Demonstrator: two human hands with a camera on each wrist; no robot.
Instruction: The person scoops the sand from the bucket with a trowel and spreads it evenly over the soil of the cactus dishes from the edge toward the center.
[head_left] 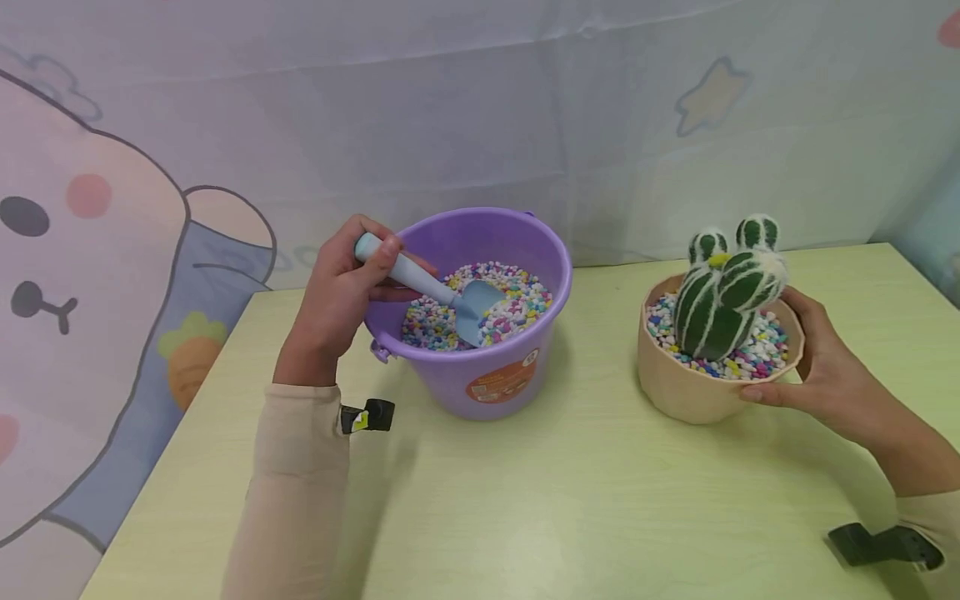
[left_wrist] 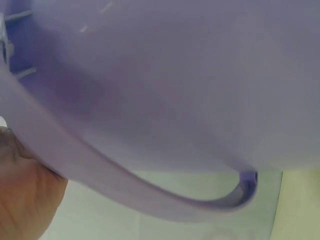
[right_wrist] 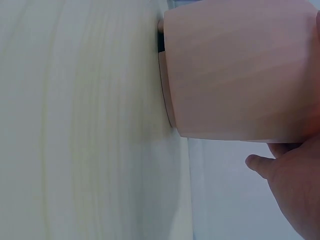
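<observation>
Taking the round purple plastic bucket [head_left: 491, 367] as landmark: at its near-left rim the left hand [head_left: 341, 296] curls its fingers around the pale blue plastic scoop [head_left: 438, 292], blade sunk in coloured pebbles [head_left: 517, 300]. Well to its right, the right hand [head_left: 821, 367] wraps a beige pot [head_left: 682, 387] holding a striped green cactus [head_left: 720, 296]; the fingertips are hidden behind it.

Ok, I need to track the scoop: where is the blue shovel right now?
In the head view the blue shovel is left of centre, gripped by the left hand, its blade in the pebbles inside the purple bucket.
</observation>
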